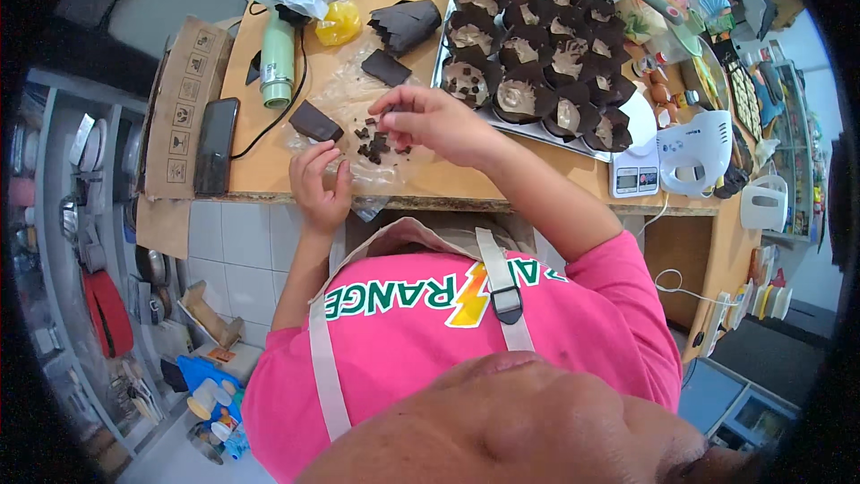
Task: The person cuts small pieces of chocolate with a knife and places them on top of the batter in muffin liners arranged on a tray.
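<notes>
Small broken pieces of dark chocolate [374, 145] lie on a clear plastic sheet [345, 81] near the table's front edge. Over them my right hand [439, 125] is closed in a pinch, a dark bit of chocolate showing at its fingertips. My left hand [321, 186] rests by the sheet's left side, fingers apart and holding nothing, just below a dark chocolate block [315, 121]. Another dark block [386, 67] lies farther back. To the right, a metal tray [537, 132] bears several dark paper cups of brown batter; one cup [466, 82] has chocolate chunks on top.
A stack of dark paper liners [406, 25] lies behind the sheet. At left are a green bottle [278, 63], a black phone [218, 145], a cable and a cardboard box [184, 108]. A digital scale [636, 175] and a white hand mixer [694, 152] stand at right.
</notes>
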Available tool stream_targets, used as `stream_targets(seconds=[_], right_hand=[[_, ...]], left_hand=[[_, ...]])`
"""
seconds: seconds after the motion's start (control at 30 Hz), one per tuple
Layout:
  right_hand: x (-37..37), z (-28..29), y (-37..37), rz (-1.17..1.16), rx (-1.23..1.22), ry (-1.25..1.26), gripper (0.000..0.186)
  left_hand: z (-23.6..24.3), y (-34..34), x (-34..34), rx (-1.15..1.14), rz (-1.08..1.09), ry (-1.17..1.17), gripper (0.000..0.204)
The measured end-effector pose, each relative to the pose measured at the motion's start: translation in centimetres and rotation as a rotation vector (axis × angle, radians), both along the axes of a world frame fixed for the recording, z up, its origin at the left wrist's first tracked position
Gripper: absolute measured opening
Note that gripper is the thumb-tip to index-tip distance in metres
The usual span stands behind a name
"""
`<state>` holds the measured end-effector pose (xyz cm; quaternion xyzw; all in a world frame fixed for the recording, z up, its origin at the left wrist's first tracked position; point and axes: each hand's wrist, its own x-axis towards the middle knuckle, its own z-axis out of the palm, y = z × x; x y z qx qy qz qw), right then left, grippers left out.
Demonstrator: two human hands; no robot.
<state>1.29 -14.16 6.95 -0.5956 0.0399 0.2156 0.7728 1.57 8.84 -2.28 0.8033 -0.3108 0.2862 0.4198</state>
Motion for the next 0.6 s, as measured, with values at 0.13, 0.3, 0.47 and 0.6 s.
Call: stream_targets(seconds=[0.13, 0.3, 0.47, 0.6], right_hand=[[-1.0, 1.6, -4.3, 0.007, 0.608, 0.083, 0.022], [-2.4, 5.2, -11.2, -0.138, 0.090, -0.144, 0.022], [-2.5, 2.3, -18.7, 0.175, 0.336, -0.112, 0.025], [-2.4, 3.1, -16.7, -0.103, 0.264, -0.110, 0.026]], left_hand=[[0.0, -0.1, 0.1, 0.011, 0.025, -0.021, 0.030], [-0.2, 0.1, -0.1, 0.027, 0.034, -0.031, 0.030], [0.0, -0.3, 0.0, 0.006, 0.016, -0.001, 0.023], [-0.3, 0.0, 0.1, 0.027, 0.022, -0.038, 0.028]])
